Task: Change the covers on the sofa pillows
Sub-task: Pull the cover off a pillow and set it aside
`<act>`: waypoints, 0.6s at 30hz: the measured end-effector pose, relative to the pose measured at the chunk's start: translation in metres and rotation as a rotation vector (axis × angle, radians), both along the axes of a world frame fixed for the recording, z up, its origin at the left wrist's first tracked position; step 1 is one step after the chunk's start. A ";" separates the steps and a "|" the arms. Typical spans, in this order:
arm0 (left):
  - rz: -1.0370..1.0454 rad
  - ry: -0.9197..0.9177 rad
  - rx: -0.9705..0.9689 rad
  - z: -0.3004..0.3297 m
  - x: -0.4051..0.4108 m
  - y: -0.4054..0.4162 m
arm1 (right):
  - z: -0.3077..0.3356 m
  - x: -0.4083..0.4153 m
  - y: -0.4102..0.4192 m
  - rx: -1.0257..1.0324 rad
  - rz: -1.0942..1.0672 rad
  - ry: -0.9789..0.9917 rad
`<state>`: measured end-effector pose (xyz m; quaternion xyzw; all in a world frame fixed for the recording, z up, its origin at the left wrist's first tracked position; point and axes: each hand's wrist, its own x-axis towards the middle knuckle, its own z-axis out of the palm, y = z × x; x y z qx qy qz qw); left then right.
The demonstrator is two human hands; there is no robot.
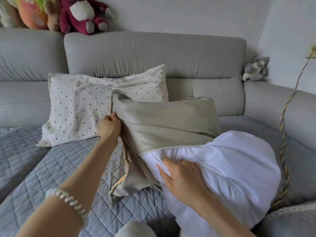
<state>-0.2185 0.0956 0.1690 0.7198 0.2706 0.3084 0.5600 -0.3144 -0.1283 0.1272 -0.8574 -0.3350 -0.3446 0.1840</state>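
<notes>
Left hand: gripping the corded edge of the beige cover at its far-left side, fingers curled round the fabric.
Right hand: lying on the white pillow insert, fingers spread and digging into its fabric just below the cover's open mouth; whether it is pressing or bunching the fabric cannot be told.
Hands relative to each other: well apart, left one further out and higher, right one nearer the body and lower.
Insert position: roughly half is sitting inside the cover, half is bulging out toward the right hand's side.
Long axis: running from the left hand's far corner diagonally down to the right, past the right hand.
Nearer hand: the right is already touching the insert; the left is touching cover only.
Judgement, coming move: cover and insert are lying along one line, so the hands would be working in opposite directions along that axis.
Beyond left hand: dotted pillow is leaning on the sofa back, just behind the cover.
Under both hands: quilted mat.
</notes>
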 end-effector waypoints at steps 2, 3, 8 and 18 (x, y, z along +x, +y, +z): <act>-0.002 0.035 0.058 0.007 0.014 -0.002 | 0.004 -0.002 -0.012 0.021 0.017 -0.001; -0.009 0.056 0.078 0.009 0.021 -0.004 | 0.005 -0.003 -0.017 0.023 0.022 0.011; 0.002 0.144 0.075 0.000 0.054 -0.002 | -0.001 -0.004 -0.036 0.029 0.064 0.063; -0.103 0.220 -0.289 -0.073 0.087 0.048 | -0.005 -0.002 -0.045 -0.095 0.119 0.019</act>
